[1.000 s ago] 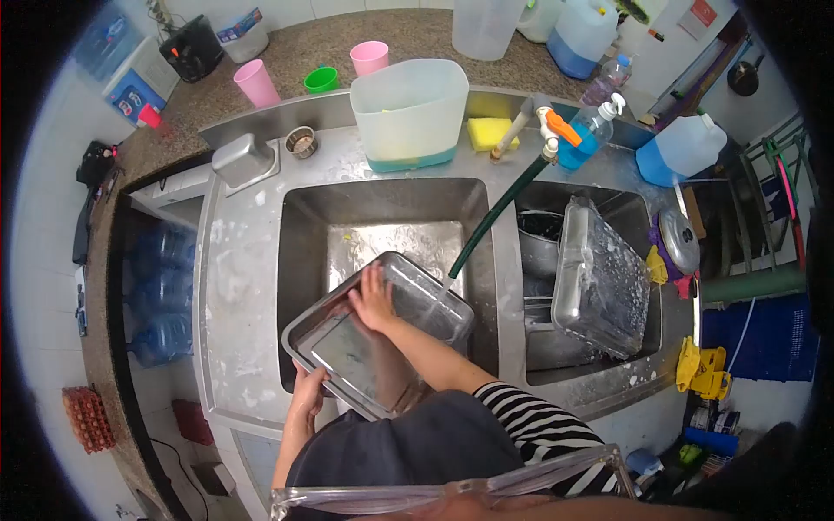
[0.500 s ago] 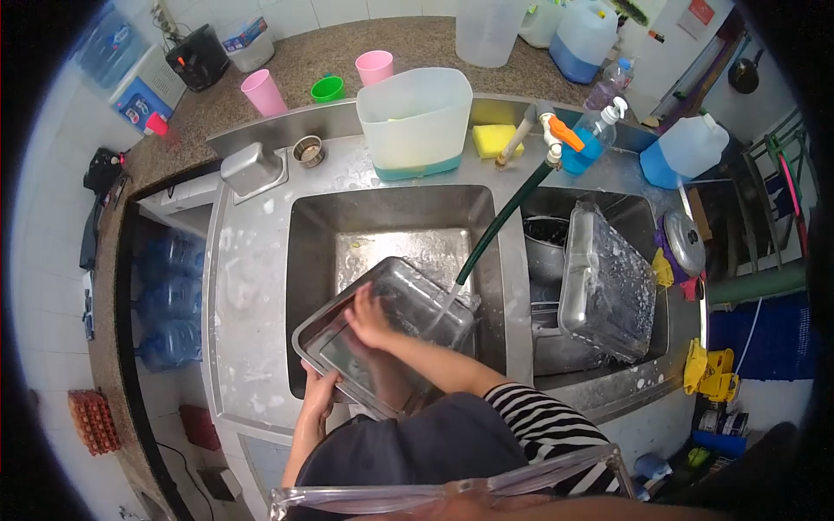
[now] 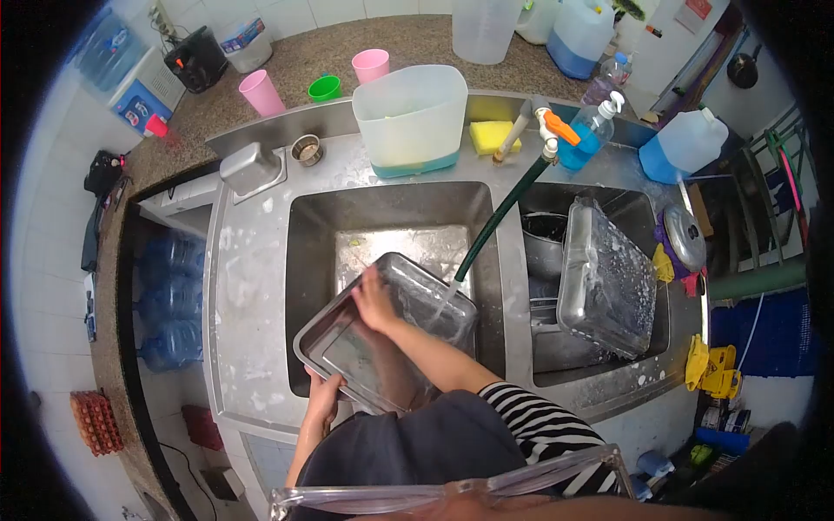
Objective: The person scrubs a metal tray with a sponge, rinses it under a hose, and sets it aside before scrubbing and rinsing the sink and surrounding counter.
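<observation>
A rectangular metal pan (image 3: 365, 347) is tilted over the left sink basin (image 3: 313, 226). My left hand (image 3: 323, 395) grips its lower left edge, thumb over the rim. My right hand (image 3: 373, 301) lies with fingers spread against the inside of the pan near its upper left rim. Water runs into the pan from a green hose (image 3: 504, 213) fixed to a tap with an orange handle (image 3: 563, 130).
The right basin holds a soapy metal pan (image 3: 608, 282) and a pot (image 3: 544, 252). Behind the basins stand a translucent container (image 3: 410, 117), a yellow sponge (image 3: 495, 137), a blue soap bottle (image 3: 586, 139) and a metal cup (image 3: 307, 150). Pink cups (image 3: 261, 93) are farther back.
My right hand has moved up slightly, toward the pan's upper left rim. The pan has shifted very little, and my left hand still grips its edge.
</observation>
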{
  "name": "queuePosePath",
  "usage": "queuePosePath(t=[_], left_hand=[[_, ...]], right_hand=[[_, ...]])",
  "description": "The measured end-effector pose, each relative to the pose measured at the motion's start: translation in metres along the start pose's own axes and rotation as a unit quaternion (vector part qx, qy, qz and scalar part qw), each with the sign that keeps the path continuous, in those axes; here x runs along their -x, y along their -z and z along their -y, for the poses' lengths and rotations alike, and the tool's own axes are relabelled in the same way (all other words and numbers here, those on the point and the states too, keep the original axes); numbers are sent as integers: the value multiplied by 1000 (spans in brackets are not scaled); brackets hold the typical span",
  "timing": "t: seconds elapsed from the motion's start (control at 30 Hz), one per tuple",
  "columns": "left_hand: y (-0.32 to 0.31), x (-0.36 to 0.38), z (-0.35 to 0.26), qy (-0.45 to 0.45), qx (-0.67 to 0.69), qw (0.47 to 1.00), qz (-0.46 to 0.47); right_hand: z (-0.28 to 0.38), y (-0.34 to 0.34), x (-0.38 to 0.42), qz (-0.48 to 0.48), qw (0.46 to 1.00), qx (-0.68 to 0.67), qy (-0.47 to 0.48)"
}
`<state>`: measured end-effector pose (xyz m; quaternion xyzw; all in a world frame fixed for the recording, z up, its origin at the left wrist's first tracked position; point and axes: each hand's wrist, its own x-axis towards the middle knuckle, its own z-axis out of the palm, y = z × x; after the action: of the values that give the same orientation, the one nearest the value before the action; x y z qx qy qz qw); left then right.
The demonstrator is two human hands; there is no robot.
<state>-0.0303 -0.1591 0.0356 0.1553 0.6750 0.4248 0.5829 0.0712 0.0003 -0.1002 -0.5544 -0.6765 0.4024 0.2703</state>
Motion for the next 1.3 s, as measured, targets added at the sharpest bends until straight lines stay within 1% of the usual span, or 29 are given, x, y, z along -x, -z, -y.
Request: queuePosePath(t=[0.03, 0.1, 0.17, 0.23, 0.27, 0.3, 0.33, 0.37, 0.4, 0.43, 0.47, 0.53, 0.57, 0.6, 0.63, 0.7, 0.73, 0.77, 0.8, 0.83, 0.9, 0.97, 1.0, 1.03, 1.1, 1.17, 1.23, 1.27, 1.3], left_hand=[[-3, 2, -2, -22, -3, 1000, 0], [-3, 5, -7, 3, -12, 1000, 0], [-4, -1, -3, -9, -19, 1000, 1], [-4, -5, 2, -27, -14, 999, -11], [-7, -1, -1, -30, -11, 999, -10], [-11, 4, -9, -35, -11, 999, -8], [-15, 9, -14, -37, -12, 999, -7], [-19, 14, -19, -43, -26, 999, -21], [-21, 16, -24, -49, -40, 997, -33], [-21, 14, -28, -53, -39, 997, -30], [-23, 13, -31, -105, -66, 991, -41], [-24, 8, -40, -171, -115, 977, -49], [-17, -6, -35, -234, -164, 957, -50], [-16, -14, -37, -255, -199, 944, -62], [-16, -18, -42, -277, -236, 929, -74], [-21, -23, -59, -265, -272, 921, -80], [-24, -25, -68, -249, -310, 913, -89], [-28, -25, -75, -255, -309, 912, -88], [-32, -26, -82, -270, -347, 893, -100], [-38, -26, -90, -285, -384, 871, -111], [-45, -33, -98, -303, -406, 853, -125], [-45, -58, -93, -381, -438, 804, -131], [-56, -43, -109, -335, -436, 826, -124], [-56, -52, -109, -336, -434, 827, -124], [-54, -79, -104, -453, -428, 774, -112], [-57, -86, -106, -457, -420, 777, -106], [-59, -88, -110, -453, -449, 769, -44], [-61, -88, -109, -478, -448, 755, -20], [-62, -87, -109, -479, -448, 755, -21]], right_hand=[[-5, 7, -6, -34, 997, 12, -62], [9, 5, -3, -63, 995, 66, 45], [48, 9, 25, 32, 976, -1, 214], [62, 10, 38, 28, 966, -11, 257], [49, 11, 29, -27, 963, 16, 269], [37, 27, 11, 58, 984, -30, 163], [21, 33, -1, 54, 997, 23, 41], [-23, 9, -10, -68, 990, 117, 27], [-33, 27, -14, -51, 969, 240, 15], [-27, 65, -9, -78, 994, 5, 71], [-22, 88, -2, -150, 976, -32, 154], [1, 134, 29, -275, 952, 28, 129], [-6, 142, 35, -356, 929, 77, 60], [-20, 145, 36, -407, 910, 74, -23], [-49, 136, 29, -408, 910, 76, -22], [-99, 123, 3, -493, 838, 22, -233], [-88, 139, 3, -497, 837, 20, -229], [-78, 157, 4, -333, 894, -155, -256], [-68, 168, 4, -148, 897, -320, -266], [-74, 154, -6, -160, 911, -312, -216], [-68, 136, -19, -89, 951, -259, -146], [-22, 136, -20, -53, 917, -352, -183], [1, 142, -18, -49, 900, -393, -181], [13, 144, -18, -45, 882, -434, -179], [19, 142, -24, -43, 879, -450, -149], [34, 147, -23, -57, 842, -517, -140], [35, 150, -25, -46, 837, -526, -146], [36, 151, -26, -34, 830, -535, -153], [39, 153, -25, -34, 830, -535, -153]])
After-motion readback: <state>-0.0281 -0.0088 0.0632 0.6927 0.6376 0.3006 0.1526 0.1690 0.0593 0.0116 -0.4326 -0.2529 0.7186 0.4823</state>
